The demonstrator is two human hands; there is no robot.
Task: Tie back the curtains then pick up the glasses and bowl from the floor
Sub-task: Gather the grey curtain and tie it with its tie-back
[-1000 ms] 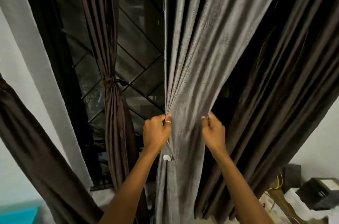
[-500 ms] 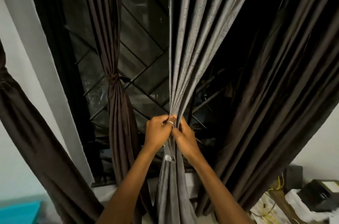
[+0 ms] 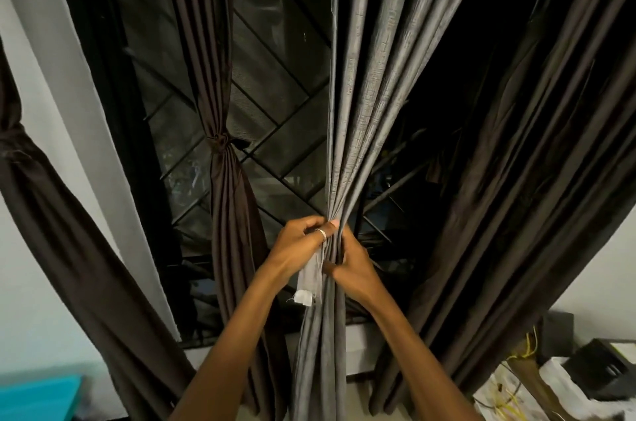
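Observation:
A grey curtain [image 3: 364,103] hangs in the middle of the window, gathered into a narrow bunch at waist height. My left hand [image 3: 299,250] grips the bunch from the left, a ring on one finger, with a pale strip of fabric [image 3: 309,283] hanging under it. My right hand [image 3: 351,265] wraps around the same bunch from the right, touching the left hand. A dark brown curtain [image 3: 223,186] left of it is tied in a knot. Another brown curtain [image 3: 537,159] hangs loose on the right. No glasses or bowl are in view.
A third brown curtain [image 3: 51,214] crosses the far left wall, tied. Behind the curtains a dark window with a diagonal metal grille [image 3: 268,83]. At the lower right stand black boxes [image 3: 599,372] and yellow cables [image 3: 516,358]. A teal surface [image 3: 34,396] shows at the lower left.
My right hand has swept left across the grey curtain and closed against my left hand, bunching the fabric. The dark window right of the curtain is now uncovered.

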